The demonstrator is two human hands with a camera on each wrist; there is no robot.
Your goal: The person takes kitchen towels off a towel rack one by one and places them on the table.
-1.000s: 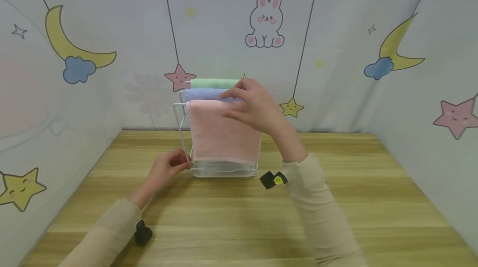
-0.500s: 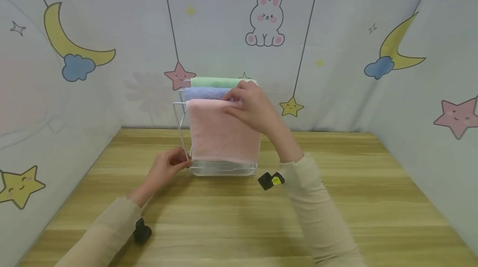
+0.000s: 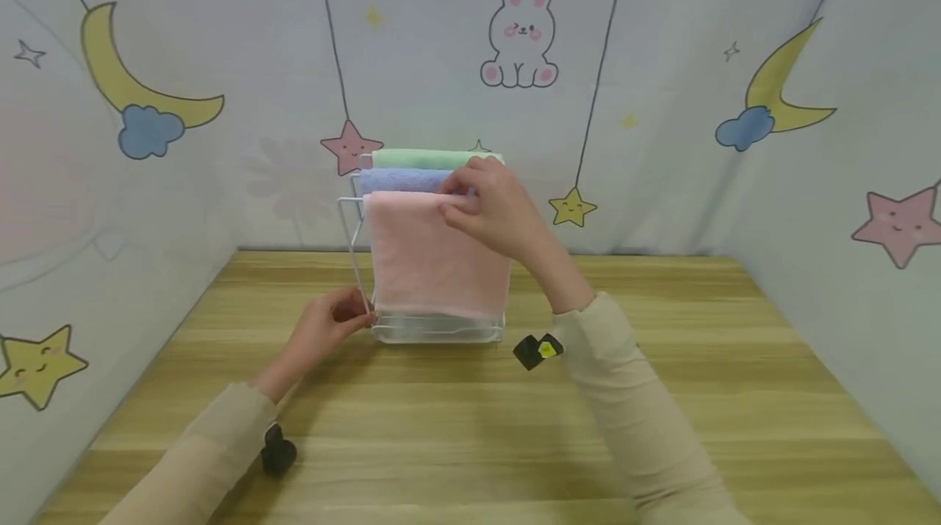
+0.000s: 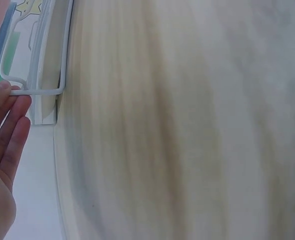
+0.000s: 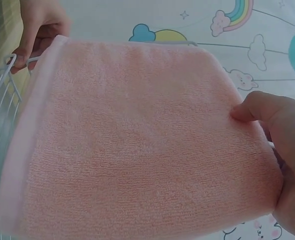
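A white wire towel rack [image 3: 353, 243] stands on the table with three towels draped over its bars. The pink towel [image 3: 434, 255] hangs at the front, the blue towel [image 3: 400, 180] behind it and the green towel [image 3: 430, 158] at the back. With thumb and fingers, my right hand [image 3: 496, 206] pinches the top fold of the pink towel near its right end. In the right wrist view the thumb presses on the pink terry cloth [image 5: 137, 130]. My left hand [image 3: 323, 329] pinches the rack's lower left wire [image 4: 37, 92]. A clear tray [image 3: 437, 333] sits at the rack's base.
The wood-grain table [image 3: 441, 435] runs up to a printed cloth backdrop [image 3: 441, 60] at the back and both sides. Black wrist devices [image 3: 279, 450] are worn on both arms.
My right thumb and fingers have closed from a loose hold above the pink towel onto its top fold. The left hand stays at the rack's wire; the head view has shifted slightly.
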